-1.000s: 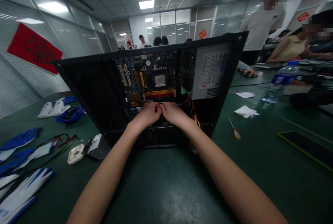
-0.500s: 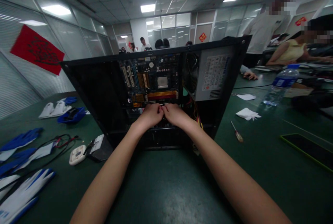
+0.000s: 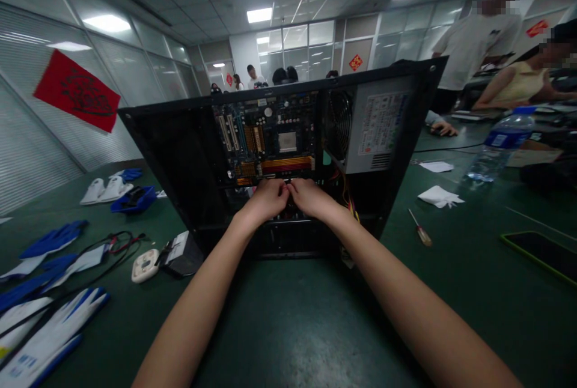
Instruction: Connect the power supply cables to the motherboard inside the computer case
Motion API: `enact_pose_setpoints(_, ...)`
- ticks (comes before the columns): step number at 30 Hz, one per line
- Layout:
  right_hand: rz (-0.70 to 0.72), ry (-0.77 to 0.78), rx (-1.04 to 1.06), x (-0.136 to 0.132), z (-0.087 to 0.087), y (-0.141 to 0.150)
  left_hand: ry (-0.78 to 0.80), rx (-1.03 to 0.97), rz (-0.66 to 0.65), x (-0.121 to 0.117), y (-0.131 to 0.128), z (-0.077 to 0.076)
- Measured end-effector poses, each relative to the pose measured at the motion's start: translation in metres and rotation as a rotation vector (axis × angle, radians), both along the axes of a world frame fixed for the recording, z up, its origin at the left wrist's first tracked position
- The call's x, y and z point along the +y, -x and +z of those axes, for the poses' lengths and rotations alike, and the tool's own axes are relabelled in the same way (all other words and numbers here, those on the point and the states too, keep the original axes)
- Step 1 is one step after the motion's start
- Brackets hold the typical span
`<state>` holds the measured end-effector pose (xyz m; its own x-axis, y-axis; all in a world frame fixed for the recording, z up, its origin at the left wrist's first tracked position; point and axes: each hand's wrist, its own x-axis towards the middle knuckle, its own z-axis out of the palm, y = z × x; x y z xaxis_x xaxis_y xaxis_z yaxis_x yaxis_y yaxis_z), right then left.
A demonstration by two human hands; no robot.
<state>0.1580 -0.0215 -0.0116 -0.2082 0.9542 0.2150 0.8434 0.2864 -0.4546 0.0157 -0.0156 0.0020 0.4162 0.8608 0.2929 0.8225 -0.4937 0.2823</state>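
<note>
An opened black computer case (image 3: 171, 154) stands on the green table, its inside facing me. In its upper middle sits the motherboard (image 3: 286, 124), with the grey power supply (image 3: 378, 127) to the right. Both my hands reach into the case just below the red and yellow memory slots (image 3: 288, 164). My left hand (image 3: 270, 196) has its fingers curled closed, knuckles toward me. Close beside it, almost touching, my right hand (image 3: 309, 196) is closed the same way. Whatever their fingertips grip is hidden behind the hands. Coloured cables (image 3: 352, 202) hang right of my right hand.
On the left lie blue-and-white gloves (image 3: 58, 331), a blue tray (image 3: 133, 199), a white round-cornered device (image 3: 145, 265) and a black box (image 3: 183, 256). On the right are a screwdriver (image 3: 420, 229), tissue (image 3: 439, 196), a water bottle (image 3: 500, 145) and a green-edged phone (image 3: 541, 253). Other people work behind.
The whole view has shifted slightly, so everything appears a little further right. My hands stay closed at the same place in the case; their fingertips look slightly further apart.
</note>
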Motion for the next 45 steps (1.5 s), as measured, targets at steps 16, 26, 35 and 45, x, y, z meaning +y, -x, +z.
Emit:
enact_pose_setpoints(16,0.021,-0.029,0.028,-0.0028,0.0023,0.0005,-0.02,-0.029,0.131,0.0054,-0.0042,-0.0084)
enact_pose_setpoints(26,0.034,-0.019,-0.004,-0.0016,0.0017,-0.0006,0.008,-0.057,0.121,0.0048,-0.0029,-0.0056)
enact_pose_setpoints(35,0.057,-0.046,-0.036,-0.0004,-0.0005,-0.0025,-0.004,-0.05,0.077,0.0049,-0.0022,-0.0053)
enact_pose_setpoints(45,0.067,-0.037,0.004,-0.0011,0.0032,-0.0015,0.04,-0.134,0.069,0.0052,0.0006,-0.003)
